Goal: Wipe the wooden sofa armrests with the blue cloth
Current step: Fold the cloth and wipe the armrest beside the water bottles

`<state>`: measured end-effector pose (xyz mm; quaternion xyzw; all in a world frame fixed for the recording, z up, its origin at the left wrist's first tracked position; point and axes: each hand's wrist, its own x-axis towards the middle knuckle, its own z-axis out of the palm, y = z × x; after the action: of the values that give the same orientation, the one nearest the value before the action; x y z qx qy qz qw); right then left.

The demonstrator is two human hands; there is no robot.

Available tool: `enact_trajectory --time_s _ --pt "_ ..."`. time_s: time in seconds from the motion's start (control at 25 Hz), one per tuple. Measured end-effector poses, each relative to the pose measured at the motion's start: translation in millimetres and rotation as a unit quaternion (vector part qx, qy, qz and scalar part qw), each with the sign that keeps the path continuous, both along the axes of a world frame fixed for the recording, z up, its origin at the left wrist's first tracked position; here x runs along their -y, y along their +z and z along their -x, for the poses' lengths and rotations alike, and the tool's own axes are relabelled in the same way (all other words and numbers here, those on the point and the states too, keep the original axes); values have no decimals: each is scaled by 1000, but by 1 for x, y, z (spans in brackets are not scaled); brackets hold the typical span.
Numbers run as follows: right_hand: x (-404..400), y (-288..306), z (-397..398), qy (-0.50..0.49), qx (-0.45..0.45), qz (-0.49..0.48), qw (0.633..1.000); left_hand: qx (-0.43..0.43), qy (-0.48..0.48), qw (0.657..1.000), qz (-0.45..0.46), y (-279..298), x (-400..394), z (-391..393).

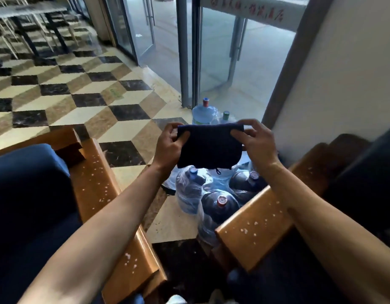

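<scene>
1. Right now the left hand (170,142) and right hand (253,139) each pinch a top corner of the blue cloth (209,148), which hangs folded in the air between the two armrests.
2. Neither the left armrest (97,178) nor the right armrest (255,222) is touched yet; both carry white specks.
3. Keep the fold as a flat pad.
4. Wipe each lengthwise, sweeping specks off the end, not onto the blue cushion (25,194).

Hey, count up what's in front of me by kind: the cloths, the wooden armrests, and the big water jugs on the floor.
Blue cloth, held up between left hand and right hand: 1
Wooden armrests, left and right, both speckled white: 2
Water jugs I can make out: 5
Total: 8
</scene>
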<state>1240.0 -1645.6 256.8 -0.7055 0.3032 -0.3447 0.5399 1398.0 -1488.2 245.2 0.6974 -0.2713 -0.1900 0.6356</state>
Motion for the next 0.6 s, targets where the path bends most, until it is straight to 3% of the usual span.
enact_trajectory --time_s 0.28,0.6 --pt "46 6 110 -163 12 -6 987 1 -160 987 4 9 112 70" --pt "35 -15 160 -352 -3 16 936 -4 -347 938 4 -6 174 104"
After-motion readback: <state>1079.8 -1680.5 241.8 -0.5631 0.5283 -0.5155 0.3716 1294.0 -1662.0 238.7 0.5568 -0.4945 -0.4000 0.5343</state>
